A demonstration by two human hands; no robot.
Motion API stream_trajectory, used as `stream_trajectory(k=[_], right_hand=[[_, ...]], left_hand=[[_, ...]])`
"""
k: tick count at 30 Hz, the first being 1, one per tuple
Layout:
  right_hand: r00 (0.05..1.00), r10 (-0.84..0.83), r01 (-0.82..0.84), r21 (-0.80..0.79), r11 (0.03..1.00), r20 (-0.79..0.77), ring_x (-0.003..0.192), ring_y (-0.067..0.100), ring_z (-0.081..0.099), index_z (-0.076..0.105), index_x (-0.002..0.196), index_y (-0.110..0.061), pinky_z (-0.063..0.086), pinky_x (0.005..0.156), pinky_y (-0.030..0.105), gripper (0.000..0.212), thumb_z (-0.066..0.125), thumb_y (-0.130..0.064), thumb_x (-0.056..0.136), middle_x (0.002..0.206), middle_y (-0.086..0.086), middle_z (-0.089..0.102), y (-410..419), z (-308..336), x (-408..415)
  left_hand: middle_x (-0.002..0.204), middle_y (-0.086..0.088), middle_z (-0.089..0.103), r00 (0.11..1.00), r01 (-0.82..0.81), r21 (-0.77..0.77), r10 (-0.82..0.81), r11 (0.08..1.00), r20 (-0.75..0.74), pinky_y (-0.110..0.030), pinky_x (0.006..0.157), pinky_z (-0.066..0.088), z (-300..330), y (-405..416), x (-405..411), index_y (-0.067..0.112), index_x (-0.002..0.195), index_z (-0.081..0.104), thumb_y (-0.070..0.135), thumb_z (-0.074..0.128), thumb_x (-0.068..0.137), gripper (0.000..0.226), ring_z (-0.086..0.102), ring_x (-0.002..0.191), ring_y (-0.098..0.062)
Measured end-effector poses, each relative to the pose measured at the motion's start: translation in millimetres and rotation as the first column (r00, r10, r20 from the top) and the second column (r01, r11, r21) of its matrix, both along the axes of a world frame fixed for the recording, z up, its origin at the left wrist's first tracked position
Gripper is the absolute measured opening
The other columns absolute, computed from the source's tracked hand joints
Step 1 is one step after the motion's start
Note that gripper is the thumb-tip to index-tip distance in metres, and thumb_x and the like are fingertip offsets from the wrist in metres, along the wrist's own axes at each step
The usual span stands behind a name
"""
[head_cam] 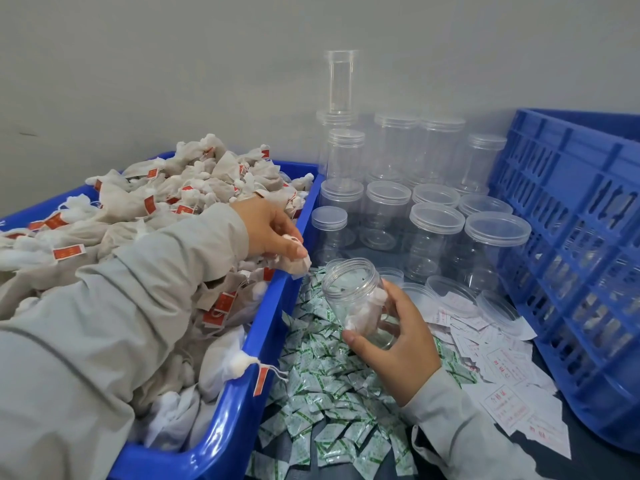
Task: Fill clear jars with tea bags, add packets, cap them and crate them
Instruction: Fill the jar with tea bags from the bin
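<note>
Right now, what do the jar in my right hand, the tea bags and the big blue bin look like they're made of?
The jar looks like clear, glossy rigid plastic: you see straight through it, and its neck has moulded threads. The tea bags seem a soft matte white fabric or filter paper, crumpled, with tied tops and red paper tags. The blue bin looks like smooth, shiny moulded plastic with a rounded rim.

Bin (221, 441) of tea bags (114, 202): left. Loose packets (322, 393): just right of bin. Paper slips (502, 386): right of packets. Capped jars (433, 216): behind both. Crate (588, 271): far right.
</note>
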State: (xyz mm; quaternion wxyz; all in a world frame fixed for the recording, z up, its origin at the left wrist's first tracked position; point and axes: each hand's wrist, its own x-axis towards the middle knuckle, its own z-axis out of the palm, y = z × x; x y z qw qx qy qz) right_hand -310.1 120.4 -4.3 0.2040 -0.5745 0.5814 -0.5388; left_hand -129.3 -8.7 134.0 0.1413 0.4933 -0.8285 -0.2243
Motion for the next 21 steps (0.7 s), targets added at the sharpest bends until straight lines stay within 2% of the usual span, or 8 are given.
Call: stream_trajectory(k=[3,5,6,8,11,13,17,21], right_hand=[[1.000,0.004,-0.004,0.001,1.000,-0.012,0.110,-0.006,0.049,0.037,0.114,-0.053,0.042,0.084,0.005,0.075,0.085,-0.026,0.064,0.122,-0.016,0.049,1.0,-0.2,-0.7],[1.000,0.007,-0.007,0.007,1.000,-0.021,0.111,-0.001,0.051,0.036,0.114,-0.054,0.044,0.089,0.012,0.075,0.085,-0.027,0.064,0.122,-0.018,0.048,1.6,-0.4,-1.4],[1.000,0.006,-0.006,0.010,1.000,-0.028,0.112,0.000,0.051,0.036,0.114,-0.055,0.044,0.089,0.013,0.074,0.085,-0.028,0.064,0.121,-0.019,0.048,1.5,-0.2,-1.4],[0.999,0.003,-0.003,0.008,1.000,-0.034,0.112,-0.001,0.050,0.036,0.113,-0.055,0.042,0.085,0.005,0.074,0.085,-0.029,0.065,0.120,-0.022,0.046,1.0,0.4,-1.1],[0.999,-0.003,0.004,0.009,1.000,-0.036,0.112,-0.004,0.048,0.036,0.113,-0.055,0.039,0.083,0.000,0.073,0.084,-0.028,0.065,0.120,-0.020,0.047,1.1,1.2,-0.5],[0.999,-0.003,0.003,0.010,1.000,-0.039,0.113,-0.001,0.049,0.036,0.114,-0.053,0.040,0.085,0.002,0.073,0.084,-0.028,0.066,0.123,-0.015,0.048,1.2,1.5,-0.1],[1.000,-0.007,0.007,-0.002,1.000,-0.015,0.115,0.006,0.051,0.035,0.116,-0.051,0.045,0.091,0.015,0.074,0.085,-0.027,0.065,0.126,-0.007,0.050,1.0,2.2,0.9],[1.000,-0.017,0.017,-0.014,1.000,-0.026,0.115,0.014,0.053,0.037,0.118,-0.048,0.048,0.095,0.032,0.075,0.085,-0.026,0.065,0.126,-0.003,0.053,1.4,2.5,-0.1]], left_hand=[[0.079,0.005,0.068,0.996,0.033,0.017,-0.034,0.999,0.087,-0.020,0.063,0.049,2.0,0.2,2.7,0.033,0.073,0.063,0.034,0.076,0.072,0.013,0.056,0.058,-0.006],[0.080,0.001,0.069,0.999,0.016,0.003,-0.016,1.000,0.052,-0.026,0.064,0.054,1.7,1.9,1.6,0.029,0.073,0.061,0.026,0.075,0.075,0.014,0.061,0.058,-0.010],[0.080,-0.003,0.070,1.000,0.000,-0.018,0.000,1.000,0.001,-0.026,0.060,0.055,1.6,3.5,0.1,0.026,0.073,0.060,0.021,0.073,0.077,0.014,0.063,0.057,-0.012],[0.080,-0.006,0.067,0.979,-0.028,-0.004,0.027,1.000,-0.204,-0.024,0.048,0.054,1.7,7.2,-4.0,0.022,0.074,0.059,0.009,0.065,0.083,0.017,0.064,0.053,-0.012],[0.078,-0.007,0.062,0.846,0.051,0.172,0.049,0.984,-0.531,-0.021,0.049,0.054,1.6,14.9,-11.8,0.016,0.078,0.063,-0.003,0.055,0.087,0.022,0.063,0.051,-0.005],[0.075,-0.007,0.064,0.758,0.148,0.266,0.063,0.953,-0.649,-0.016,0.050,0.053,-1.3,21.9,-18.7,0.009,0.077,0.065,-0.006,0.056,0.086,0.020,0.065,0.055,-0.007],[0.063,0.000,0.069,0.735,0.276,0.365,0.049,0.889,-0.676,-0.018,0.053,0.054,-9.4,33.4,-30.3,0.005,0.074,0.065,-0.007,0.057,0.084,0.018,0.067,0.057,-0.011],[0.058,0.004,0.068,0.827,0.310,0.335,-0.079,0.890,-0.556,-0.014,0.054,0.053,-14.0,40.9,-33.6,0.007,0.075,0.066,-0.007,0.057,0.084,0.019,0.066,0.055,-0.008]])
